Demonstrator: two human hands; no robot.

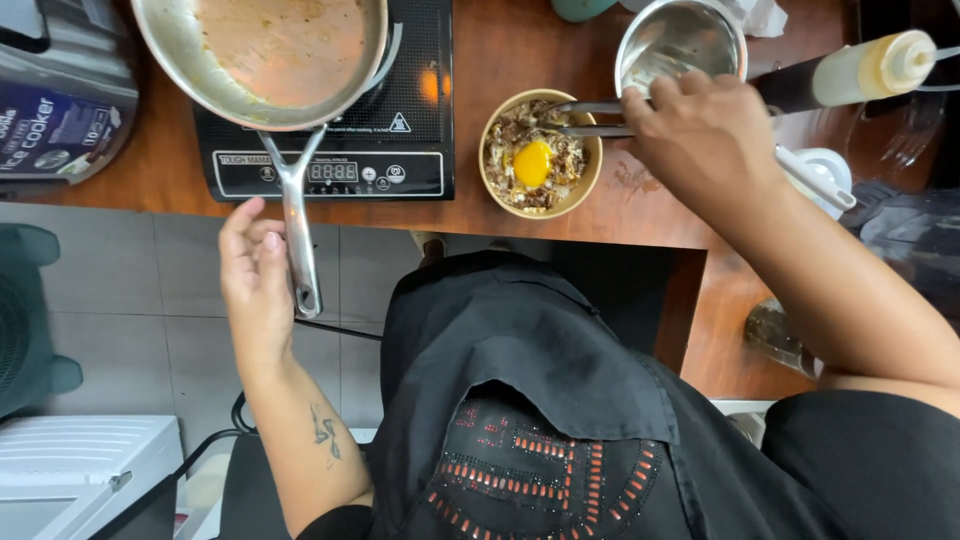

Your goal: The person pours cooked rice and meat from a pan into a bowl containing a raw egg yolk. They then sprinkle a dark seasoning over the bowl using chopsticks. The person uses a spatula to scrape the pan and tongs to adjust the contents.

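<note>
My right hand (705,135) grips metal tongs (585,118) whose tips reach over a tan bowl (590,180) of browned meat and rice topped with a raw egg yolk (533,162). My left hand (255,280) hangs open beside the long steel handle (298,235) of a frying pan (190,55), fingers close to the handle but not wrapped around it. The pan, smeared with brown residue, rests on a black induction cooker (420,120).
A small steel pot (680,40) stands behind the bowl. A squeeze bottle (870,68) lies at the right. A rice cooker (60,100) sits at the far left on the wooden counter (500,45). Grey floor tiles lie below the counter edge.
</note>
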